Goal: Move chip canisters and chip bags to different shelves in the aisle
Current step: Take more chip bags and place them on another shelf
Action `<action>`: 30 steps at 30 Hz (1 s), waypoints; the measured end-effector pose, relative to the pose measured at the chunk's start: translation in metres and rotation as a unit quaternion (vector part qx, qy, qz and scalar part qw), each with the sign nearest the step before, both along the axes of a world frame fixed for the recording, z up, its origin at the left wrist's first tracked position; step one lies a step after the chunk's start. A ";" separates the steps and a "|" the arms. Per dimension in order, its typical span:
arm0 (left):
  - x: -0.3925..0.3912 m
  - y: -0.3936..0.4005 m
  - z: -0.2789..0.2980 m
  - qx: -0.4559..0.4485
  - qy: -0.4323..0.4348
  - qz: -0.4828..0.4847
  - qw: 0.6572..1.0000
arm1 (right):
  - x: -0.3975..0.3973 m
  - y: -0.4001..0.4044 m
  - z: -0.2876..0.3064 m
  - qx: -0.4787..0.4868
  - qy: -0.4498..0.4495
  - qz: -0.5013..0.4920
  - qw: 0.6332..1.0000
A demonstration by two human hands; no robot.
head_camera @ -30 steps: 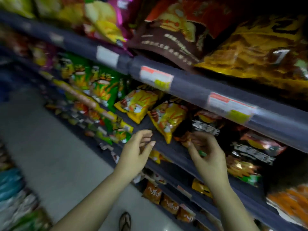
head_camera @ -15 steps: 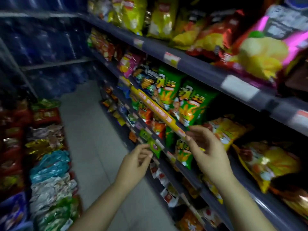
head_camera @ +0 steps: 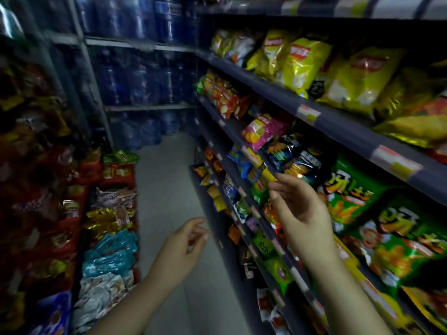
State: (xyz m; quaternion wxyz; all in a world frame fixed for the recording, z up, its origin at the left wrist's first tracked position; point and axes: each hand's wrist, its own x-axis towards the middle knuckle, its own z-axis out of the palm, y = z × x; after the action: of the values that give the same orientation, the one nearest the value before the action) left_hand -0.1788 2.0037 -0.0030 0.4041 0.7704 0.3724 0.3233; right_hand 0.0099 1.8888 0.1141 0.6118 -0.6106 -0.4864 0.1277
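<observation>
Chip bags fill the right-hand shelves: yellow-green bags [head_camera: 302, 64] on the upper shelf, a pink bag [head_camera: 262, 130] and dark bags [head_camera: 290, 155] below, large green bags [head_camera: 350, 197] nearest me. My right hand [head_camera: 300, 211] hovers in front of the green bags by the yellow shelf-edge strip [head_camera: 260, 165], fingers loosely curled and holding nothing. My left hand [head_camera: 186, 245] hangs lower over the aisle floor, fingers apart and empty. No canisters are visible.
A narrow grey floor [head_camera: 167, 184] runs between the right shelves and a left rack of red, gold and teal snack packs [head_camera: 111, 250]. Stacked blue water bottles [head_camera: 142, 81] close off the far end. Small packets [head_camera: 232, 189] line the lower right shelves.
The view has swung left and up along the aisle, from close on the yellow bags to the whole aisle. Both hands stay empty; the right one has risen slightly.
</observation>
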 end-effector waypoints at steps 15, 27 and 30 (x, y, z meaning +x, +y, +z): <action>0.083 0.222 0.082 0.082 -0.005 0.045 0.996 | 0.104 0.238 0.045 0.102 0.007 0.035 0.994; 0.210 0.356 0.175 0.104 -0.101 -0.108 0.984 | 0.183 0.338 0.113 0.122 -0.132 -0.066 0.981; 0.236 0.392 0.192 0.129 -0.125 -0.165 0.970 | 0.190 0.354 0.127 0.123 -0.158 -0.115 0.973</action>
State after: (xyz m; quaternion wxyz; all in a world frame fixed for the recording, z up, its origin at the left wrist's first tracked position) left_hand 0.0570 2.3955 0.1888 0.3923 0.8202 0.1421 0.3915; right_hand 0.2000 2.2428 0.2409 0.6079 -0.5950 -0.5156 -0.1026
